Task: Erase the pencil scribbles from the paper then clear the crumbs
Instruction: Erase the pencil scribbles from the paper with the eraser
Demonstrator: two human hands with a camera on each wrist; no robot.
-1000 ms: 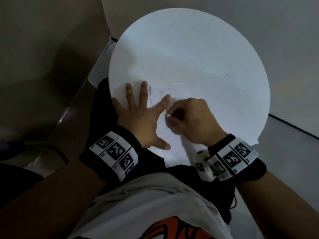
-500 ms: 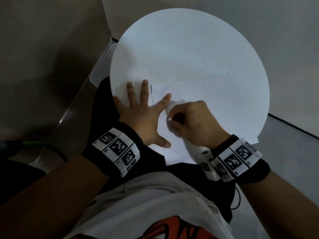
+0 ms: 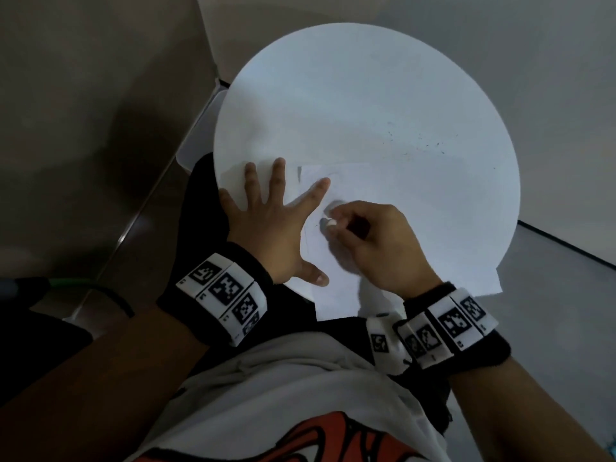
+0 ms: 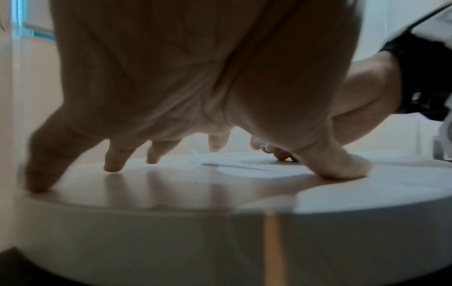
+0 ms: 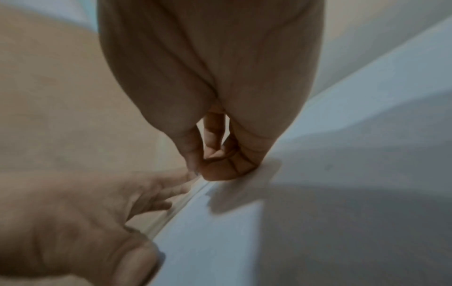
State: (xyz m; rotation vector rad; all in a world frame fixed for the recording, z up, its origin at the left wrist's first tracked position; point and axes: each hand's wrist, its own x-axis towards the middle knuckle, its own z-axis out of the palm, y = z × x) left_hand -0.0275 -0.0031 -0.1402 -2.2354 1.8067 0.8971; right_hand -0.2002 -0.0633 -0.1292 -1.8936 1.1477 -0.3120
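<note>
On the near edge of the round white table [image 3: 366,95], the paper [image 3: 433,228] lies with its long axis running left to right, its near corners overhanging. The left hand [image 3: 266,228] is spread flat, fingers straight, pinning the sheet's left end. Just to its right, the right hand [image 3: 370,241] pinches a small white eraser [image 3: 331,222] against the sheet, faint pencil scribbles [image 3: 315,181] lying just beyond it (so the rubbing likely heads away from the body). Dark crumbs [image 3: 420,145] speckle the tabletop farther right. Grey walls and floor surround the table.
</note>
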